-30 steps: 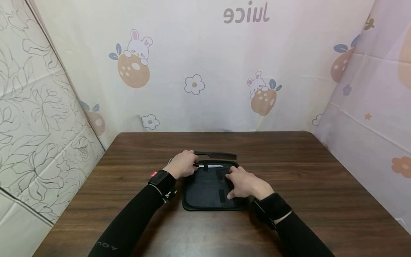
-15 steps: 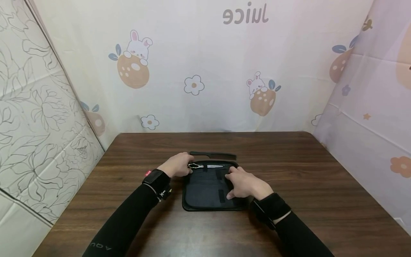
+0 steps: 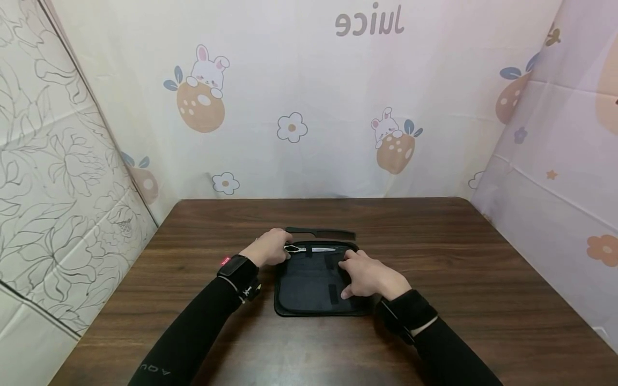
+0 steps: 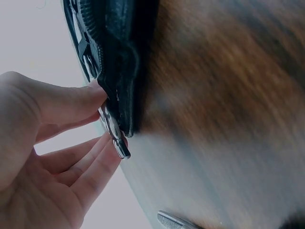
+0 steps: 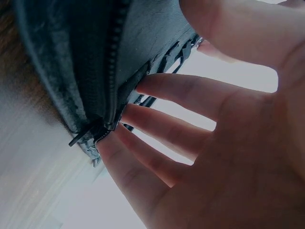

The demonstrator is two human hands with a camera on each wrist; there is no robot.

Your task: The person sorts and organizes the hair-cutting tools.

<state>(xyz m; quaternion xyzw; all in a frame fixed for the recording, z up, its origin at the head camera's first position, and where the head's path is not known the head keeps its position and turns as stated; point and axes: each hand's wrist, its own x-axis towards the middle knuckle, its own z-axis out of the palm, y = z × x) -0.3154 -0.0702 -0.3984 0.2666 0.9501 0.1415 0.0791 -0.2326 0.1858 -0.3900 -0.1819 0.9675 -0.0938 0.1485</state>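
Note:
A black zip case (image 3: 304,292) lies open on the table. Scissors (image 3: 321,250) with silver blades lie along its far edge under a dark strap. My left hand (image 3: 268,248) is at the case's far left corner, pinching the scissors' handle between thumb and fingers. In the left wrist view, the metal handle (image 4: 110,123) pokes out past the zipped edge, fingertips against it. My right hand (image 3: 369,275) rests on the case's right side with its fingers spread. The right wrist view has those straight fingers (image 5: 164,129) touching the zipped edge near the zip pull (image 5: 82,133).
Just behind the case lies a black comb (image 3: 335,234) with a slim handle. A narrow toothed thing (image 4: 174,220) shows at the bottom of the left wrist view. The brown wooden table (image 3: 434,241) ends at a printed curtain (image 3: 309,161) at the back.
My left hand has shifted slightly to the left, uncovering the scissors' handles and the end of the comb's handle. The right hand and the case have stayed in place.

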